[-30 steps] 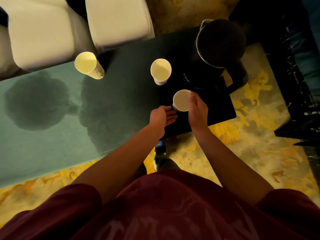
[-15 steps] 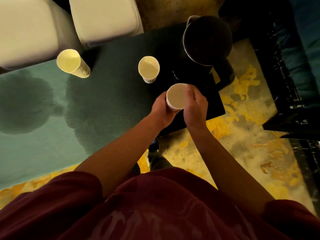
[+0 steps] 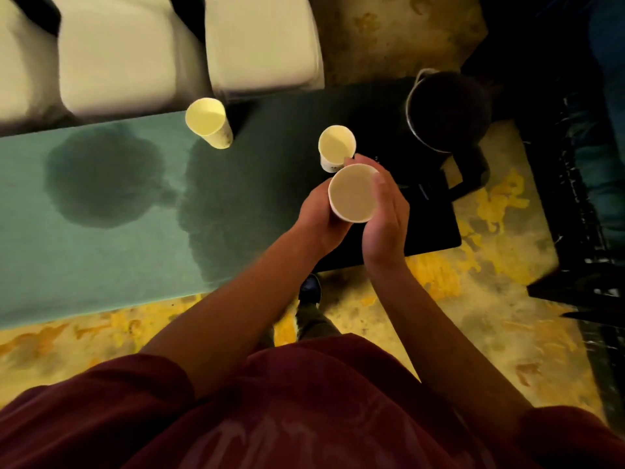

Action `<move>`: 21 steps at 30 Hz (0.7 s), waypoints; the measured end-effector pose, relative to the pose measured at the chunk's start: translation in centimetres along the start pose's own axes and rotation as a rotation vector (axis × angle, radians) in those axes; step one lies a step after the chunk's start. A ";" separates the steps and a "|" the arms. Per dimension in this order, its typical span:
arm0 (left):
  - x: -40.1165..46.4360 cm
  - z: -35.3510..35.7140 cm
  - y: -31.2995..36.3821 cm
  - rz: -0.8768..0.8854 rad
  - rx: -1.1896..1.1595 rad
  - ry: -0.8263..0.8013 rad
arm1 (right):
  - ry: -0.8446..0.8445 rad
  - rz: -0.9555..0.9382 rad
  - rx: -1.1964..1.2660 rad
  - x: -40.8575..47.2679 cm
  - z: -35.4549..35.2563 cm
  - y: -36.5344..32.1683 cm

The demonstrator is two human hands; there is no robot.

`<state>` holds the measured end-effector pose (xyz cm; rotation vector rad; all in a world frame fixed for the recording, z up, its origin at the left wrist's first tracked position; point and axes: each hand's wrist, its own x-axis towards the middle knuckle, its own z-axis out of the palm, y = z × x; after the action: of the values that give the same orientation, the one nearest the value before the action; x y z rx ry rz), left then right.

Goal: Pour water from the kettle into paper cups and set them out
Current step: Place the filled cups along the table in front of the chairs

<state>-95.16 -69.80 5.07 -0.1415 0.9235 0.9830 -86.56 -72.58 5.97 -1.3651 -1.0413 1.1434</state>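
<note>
Paper cups: three in all. Two stand on the green table: far cup at upper centre-left, middle cup just above the hands.
Held cup: centre of the frame, upright, raised between both hands.
Left hand: fingers curled round the held cup's side.
Right hand: fingers nearly straight, palm pressed flat to the cup's other side.
Kettle: one, dark, upper right, on a black tray.
Cushions: three pale ones along the top.
</note>
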 end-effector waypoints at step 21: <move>-9.2 -18.4 12.1 0.202 -0.082 0.149 | -0.124 0.018 -0.076 -9.8 21.2 0.2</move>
<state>-117.63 -77.79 3.66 -0.1950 1.0488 1.2106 -109.17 -78.60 6.28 -1.3793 -1.1741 1.2252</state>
